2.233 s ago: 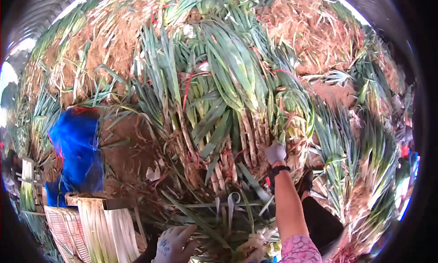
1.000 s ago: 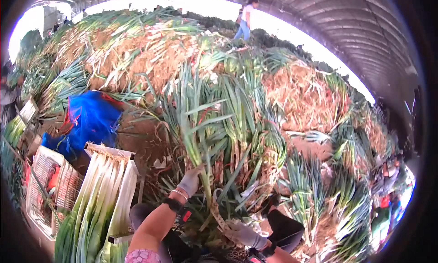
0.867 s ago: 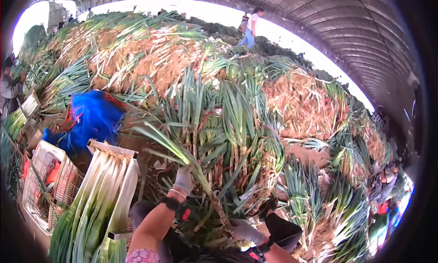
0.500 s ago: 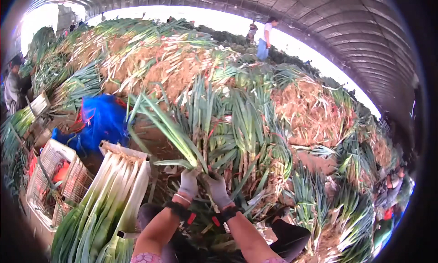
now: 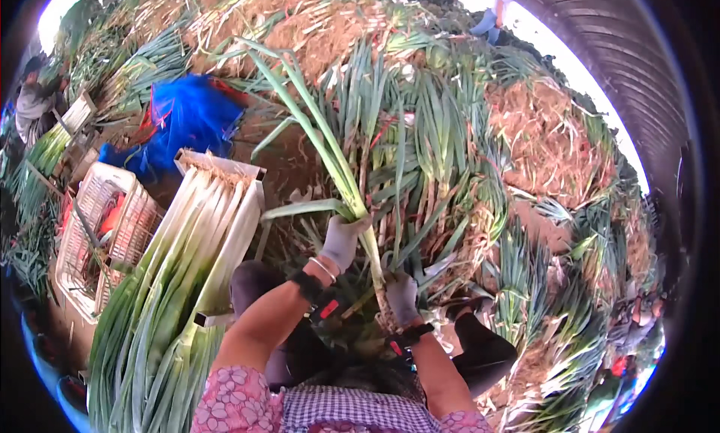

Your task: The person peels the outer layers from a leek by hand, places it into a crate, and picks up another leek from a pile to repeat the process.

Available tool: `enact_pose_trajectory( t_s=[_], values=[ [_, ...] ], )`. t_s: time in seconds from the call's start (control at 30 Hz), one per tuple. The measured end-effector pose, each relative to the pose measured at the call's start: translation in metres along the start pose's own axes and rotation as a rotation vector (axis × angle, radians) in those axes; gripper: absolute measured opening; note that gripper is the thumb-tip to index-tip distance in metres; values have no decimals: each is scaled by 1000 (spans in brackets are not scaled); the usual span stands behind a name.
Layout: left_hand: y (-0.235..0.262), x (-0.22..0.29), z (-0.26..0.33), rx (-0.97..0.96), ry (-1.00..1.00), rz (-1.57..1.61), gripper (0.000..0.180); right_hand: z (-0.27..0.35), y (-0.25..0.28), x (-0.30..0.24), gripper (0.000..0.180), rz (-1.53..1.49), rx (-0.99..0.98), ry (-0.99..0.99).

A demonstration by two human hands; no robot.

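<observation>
A long leek (image 5: 341,166) with spreading green leaves slants in front of me, its lower pale stalk running down between my arms. My left hand (image 5: 343,242), in a light glove, is closed around it where the leaves meet the stalk. Lower down, my right hand (image 5: 402,298), gloved too, is closed against the stalk near its brownish lower end; its fingertips are partly hidden. At my left, a thick bundle of trimmed leeks (image 5: 169,283) lies in a metal holder (image 5: 257,170), white root ends away from me.
A pale plastic basket (image 5: 90,283) with something red inside stands at far left. Behind it lies a heap of blue netting (image 5: 187,118). Piled leeks (image 5: 431,133) spread ahead and to the right. Other people are at the left edge (image 5: 34,103), far back (image 5: 495,16) and right.
My right hand has moved from beside my left hand down and right along the stalk. The leek's lower stalk now shows between my hands. The view has tilted downward.
</observation>
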State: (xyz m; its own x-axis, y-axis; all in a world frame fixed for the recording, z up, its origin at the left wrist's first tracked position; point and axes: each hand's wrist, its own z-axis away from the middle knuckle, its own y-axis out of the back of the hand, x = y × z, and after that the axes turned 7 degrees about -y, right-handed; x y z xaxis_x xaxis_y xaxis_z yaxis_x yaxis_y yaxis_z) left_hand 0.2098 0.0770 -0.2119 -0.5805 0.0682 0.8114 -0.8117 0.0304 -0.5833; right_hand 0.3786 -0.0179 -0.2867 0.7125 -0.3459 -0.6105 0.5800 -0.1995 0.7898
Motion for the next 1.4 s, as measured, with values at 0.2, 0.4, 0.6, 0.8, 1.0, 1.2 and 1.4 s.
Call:
enact_pose_trajectory(
  t_s=[0.2,0.4,0.6,0.8,1.0,1.2,1.4],
  values=[
    [-5,7,-1,35,-196,-100,10,18,3,67,37,224,-181,-41],
    [14,77,-55,-143,-188,-40,24,23,26,203,46,541,-351,-106],
    [13,84,-36,-491,-165,190,39,-35,61,-94,32,-873,-764,40],
    [13,81,-29,-66,-126,-84,40,-30,44,-110,36,-328,3,495],
    [18,58,-42,-199,-62,248,36,-29,31,-149,32,-943,-448,50],
    [3,48,-38,-271,24,270,41,-33,28,-137,21,-1156,-435,-143],
    [-7,25,-29,-154,-63,-551,32,-51,7,-108,18,-189,320,614]
  ],
)
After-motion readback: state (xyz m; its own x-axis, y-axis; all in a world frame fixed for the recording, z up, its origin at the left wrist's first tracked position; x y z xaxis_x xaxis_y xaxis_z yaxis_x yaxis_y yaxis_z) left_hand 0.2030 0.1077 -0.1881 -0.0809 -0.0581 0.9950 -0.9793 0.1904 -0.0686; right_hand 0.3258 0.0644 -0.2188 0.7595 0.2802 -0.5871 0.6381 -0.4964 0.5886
